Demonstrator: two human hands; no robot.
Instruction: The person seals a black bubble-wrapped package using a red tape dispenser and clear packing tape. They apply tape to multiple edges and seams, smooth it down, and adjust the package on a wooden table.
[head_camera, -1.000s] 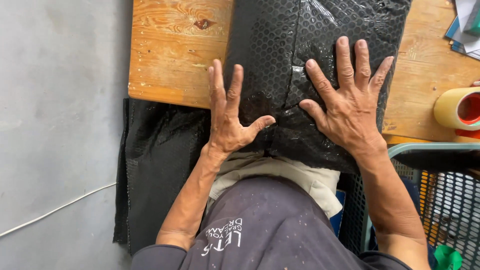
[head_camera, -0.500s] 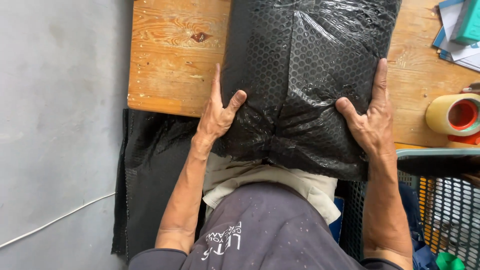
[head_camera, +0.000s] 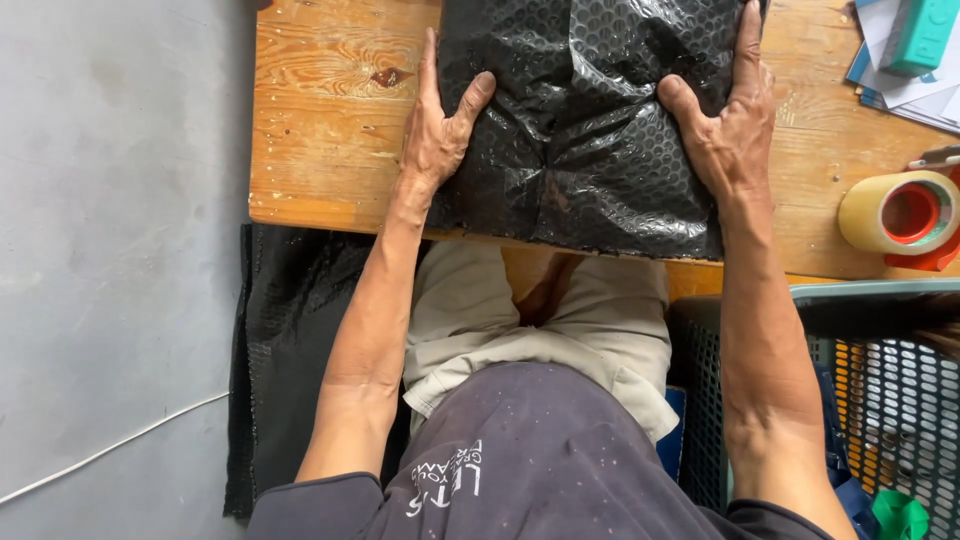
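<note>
Parcel (head_camera: 590, 130) farther up, between both hands.

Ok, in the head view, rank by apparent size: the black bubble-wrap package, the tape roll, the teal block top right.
1. Black bubble-wrap package, largest by far, held by the left hand and right hand.
2. Tape roll.
3. Teal block, cut off by the frame edge, so its rank against the tape roll is unsure.
</note>
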